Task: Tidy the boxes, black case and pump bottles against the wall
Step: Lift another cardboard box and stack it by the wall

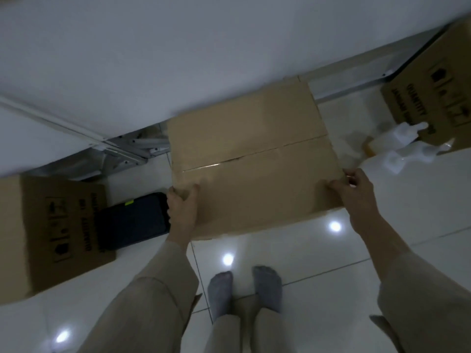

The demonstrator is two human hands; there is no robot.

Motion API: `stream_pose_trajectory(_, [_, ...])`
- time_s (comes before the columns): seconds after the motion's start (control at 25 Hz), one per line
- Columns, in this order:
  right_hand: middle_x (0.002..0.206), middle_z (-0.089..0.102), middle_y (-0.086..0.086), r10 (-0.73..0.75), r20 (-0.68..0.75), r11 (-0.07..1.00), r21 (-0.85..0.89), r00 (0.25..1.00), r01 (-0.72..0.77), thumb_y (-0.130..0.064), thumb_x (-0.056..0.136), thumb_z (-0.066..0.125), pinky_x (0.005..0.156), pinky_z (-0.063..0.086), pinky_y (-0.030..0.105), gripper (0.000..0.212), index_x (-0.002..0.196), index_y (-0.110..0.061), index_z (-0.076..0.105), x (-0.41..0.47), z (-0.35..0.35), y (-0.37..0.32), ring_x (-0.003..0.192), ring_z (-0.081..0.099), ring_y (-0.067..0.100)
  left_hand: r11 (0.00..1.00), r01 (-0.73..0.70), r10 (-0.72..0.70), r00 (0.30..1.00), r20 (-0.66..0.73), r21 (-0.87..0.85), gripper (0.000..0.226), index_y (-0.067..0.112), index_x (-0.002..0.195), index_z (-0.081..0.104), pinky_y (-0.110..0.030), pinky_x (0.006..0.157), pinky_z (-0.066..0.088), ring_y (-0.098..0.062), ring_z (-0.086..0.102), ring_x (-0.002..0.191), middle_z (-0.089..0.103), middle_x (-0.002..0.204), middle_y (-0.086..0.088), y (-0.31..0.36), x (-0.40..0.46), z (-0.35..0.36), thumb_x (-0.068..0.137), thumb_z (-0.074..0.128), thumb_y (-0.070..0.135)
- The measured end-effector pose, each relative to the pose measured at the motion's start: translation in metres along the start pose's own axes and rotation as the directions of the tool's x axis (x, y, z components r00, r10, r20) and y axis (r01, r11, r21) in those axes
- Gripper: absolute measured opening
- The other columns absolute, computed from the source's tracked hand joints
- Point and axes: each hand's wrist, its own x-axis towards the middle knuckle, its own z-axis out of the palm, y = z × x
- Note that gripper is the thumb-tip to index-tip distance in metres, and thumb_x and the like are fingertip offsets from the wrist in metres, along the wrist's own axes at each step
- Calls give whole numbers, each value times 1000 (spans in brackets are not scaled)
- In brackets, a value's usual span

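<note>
A large taped cardboard box (252,159) stands in the middle, its far side against the white wall. My left hand (182,207) grips its near left corner and my right hand (354,189) grips its near right corner. A black case (132,220) lies on the floor just left of the box, partly behind my left hand. Left of the case stands a printed cardboard box (51,233). Another printed box (438,98) sits at the far right. White pump bottles (405,138) lie blurred on the floor between that box and the middle box.
A white wall (178,59) with a metal skirting rail (132,146) runs across the top. The floor is glossy white tile (318,276) with light reflections. My feet in grey socks (244,286) stand just behind the middle box.
</note>
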Motion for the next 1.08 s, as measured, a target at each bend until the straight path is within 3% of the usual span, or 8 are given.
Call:
stream_pose_trajectory(0.12, [90,53,4,-37,105,999,-19,994,39,-6,81,61,64,39,28,20,95,-9,46,-33,3,-18,87,49,22,995,67,-62,996,-63,73,80,21,146,15,-51,115,20,-34,27,138,27,152,-7,-2,-14,-41,82,50,56])
stream_pose_trajectory(0.36, [92,59,3,-137,364,988,-14,921,152,-2,81,62,71,42,31,19,84,-12,46,-127,13,-71,86,55,17,995,76,-84,987,-139,-62,86,20,144,18,-53,112,27,-36,34,133,33,148,-10,-12,-81,-166,76,55,58])
stream_pose_trajectory(0.48, [92,62,0,-208,478,972,4,853,235,-2,80,64,68,45,31,22,81,-18,49,-178,28,-104,86,58,15,995,42,-65,957,-283,-86,95,18,143,23,-53,111,28,-35,36,132,37,146,-12,-11,-122,-233,64,51,61])
stream_pose_trajectory(0.6, [94,64,3,-261,545,954,19,797,300,-3,79,66,69,46,34,19,87,-13,52,-223,51,-131,86,59,17,995,18,-57,902,-429,-95,88,16,140,28,-54,109,30,-36,39,130,41,142,-14,-14,-150,-297,65,46,59])
stream_pose_trajectory(0.72, [93,65,2,-305,622,936,56,721,348,0,78,66,64,46,29,21,87,-13,52,-269,94,-154,84,59,17,991,23,-95,818,-567,-131,81,20,138,29,-55,108,31,-38,40,128,42,142,-14,-27,-163,-363,68,40,60])
stream_pose_trajectory(0.88, [94,64,-4,-334,713,918,98,617,384,2,79,64,53,47,11,22,89,-13,52,-327,175,-173,74,62,-1,983,-6,-122,721,-682,-181,72,20,138,30,-57,106,33,-38,42,126,44,141,-13,-52,-159,-450,75,37,55])
stream_pose_trajectory(1.0, [98,63,-6,-355,723,915,138,593,379,2,80,63,57,51,14,23,94,-13,51,-363,249,-174,83,63,6,978,-39,-119,709,-695,-207,65,20,137,30,-55,105,34,-37,43,125,44,140,-13,-75,-123,-512,81,38,51])
stream_pose_trajectory(1.08, [101,61,-6,-364,710,915,152,603,373,-1,81,64,70,54,27,26,91,-22,52,-384,300,-166,95,61,13,981,-22,-120,714,-690,-193,65,20,137,31,-53,107,33,-37,43,126,45,140,-13,-92,-85,-553,81,38,52])
